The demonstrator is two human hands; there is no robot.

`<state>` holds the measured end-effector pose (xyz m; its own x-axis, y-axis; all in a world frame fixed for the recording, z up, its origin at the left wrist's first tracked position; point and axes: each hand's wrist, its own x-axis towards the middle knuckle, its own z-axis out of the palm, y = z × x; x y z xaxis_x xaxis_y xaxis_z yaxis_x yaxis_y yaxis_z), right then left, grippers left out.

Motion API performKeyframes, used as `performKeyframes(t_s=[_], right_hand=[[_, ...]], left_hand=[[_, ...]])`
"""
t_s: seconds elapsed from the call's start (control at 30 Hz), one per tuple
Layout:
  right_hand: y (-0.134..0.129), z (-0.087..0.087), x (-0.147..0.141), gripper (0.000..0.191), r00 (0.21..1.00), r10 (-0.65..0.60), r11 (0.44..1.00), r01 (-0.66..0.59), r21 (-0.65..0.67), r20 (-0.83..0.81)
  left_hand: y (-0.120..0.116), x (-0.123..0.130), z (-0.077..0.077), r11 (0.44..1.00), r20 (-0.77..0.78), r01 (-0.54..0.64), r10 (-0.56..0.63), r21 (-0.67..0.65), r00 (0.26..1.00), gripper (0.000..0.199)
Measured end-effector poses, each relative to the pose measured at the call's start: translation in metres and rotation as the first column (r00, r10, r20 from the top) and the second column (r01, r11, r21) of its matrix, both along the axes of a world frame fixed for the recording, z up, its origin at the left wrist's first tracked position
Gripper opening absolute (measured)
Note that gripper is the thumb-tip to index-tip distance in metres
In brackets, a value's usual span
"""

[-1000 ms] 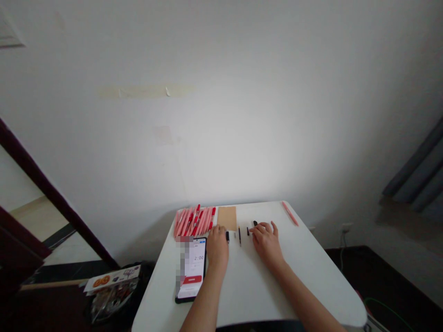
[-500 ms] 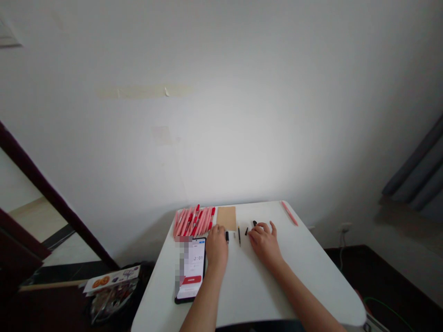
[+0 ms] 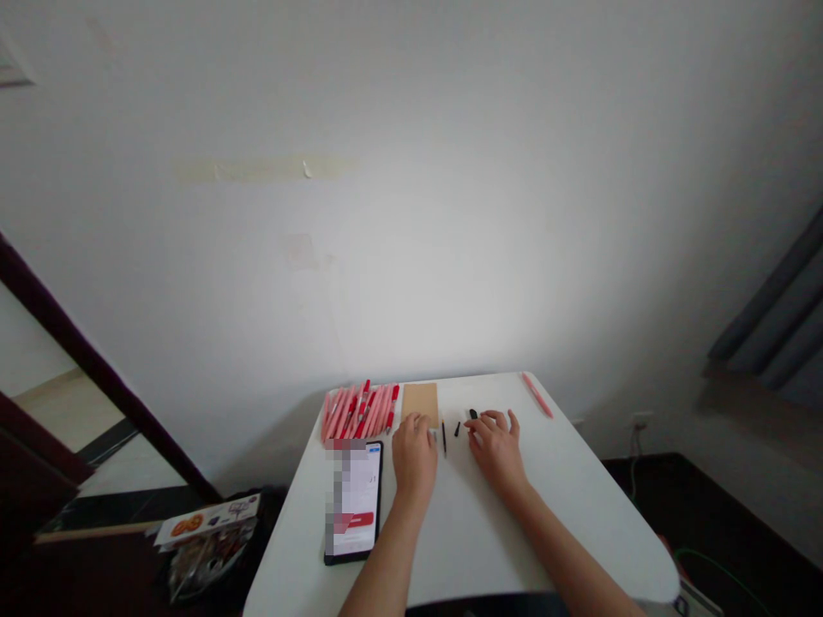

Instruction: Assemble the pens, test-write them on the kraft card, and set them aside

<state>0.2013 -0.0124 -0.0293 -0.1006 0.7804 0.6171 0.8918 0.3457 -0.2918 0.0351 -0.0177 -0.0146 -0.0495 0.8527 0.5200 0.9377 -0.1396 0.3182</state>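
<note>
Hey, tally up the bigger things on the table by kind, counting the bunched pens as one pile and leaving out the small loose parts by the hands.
Phone: 1
Pile of pink and red pens: 1
Separate pink pen: 1
Flat brown sheet: 1
Total: 4

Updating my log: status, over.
Left hand at brown card's near edge. Right hand by small black parts. Dark rod between hands. Phone off left.

On the counter [image 3: 489,540], a pile of pens [image 3: 360,413] lies at the back left, the phone [image 3: 363,493] before it, the pad [image 3: 420,401] just right. Before and right of the pad is the rod [image 3: 444,439], then the small piece [image 3: 457,428]; the single pen [image 3: 537,397] lies back right.
</note>
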Motion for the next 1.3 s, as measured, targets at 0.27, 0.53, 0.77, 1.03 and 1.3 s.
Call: performKeyframes(t_s=[0.27,0.53,0.77,1.03,1.3], right_hand=[[0.008,-0.009,0.01,0.031,0.992,-0.062,0.998,0.062,0.002,-0.11],[0.011,-0.015,0.014,0.036,0.985,-0.058,0.998,0.06,0.006,-0.164],[0.01,-0.01,0.013,0.031,0.966,-0.071,0.997,0.061,-0.05,-0.247],[0.013,-0.013,0.015,0.024,0.918,-0.033,0.999,0.025,-0.027,-0.395],[0.016,-0.016,0.018,0.025,0.878,0.047,0.999,-0.045,0.016,-0.476]], left_hand=[[-0.006,0.023,-0.003,0.994,-0.065,0.103,-0.1,0.042,0.993,0.017],[0.0,0.031,-0.005,0.989,-0.119,0.139,-0.133,0.041,0.984,0.014],[0.001,0.036,-0.002,0.992,-0.128,0.118,-0.112,0.037,0.985,0.01],[0.0,0.039,0.0,0.996,-0.089,0.086,-0.083,0.029,0.993,0.01],[-0.007,0.036,0.0,0.988,0.027,0.121,-0.124,0.097,0.992,0.009]])
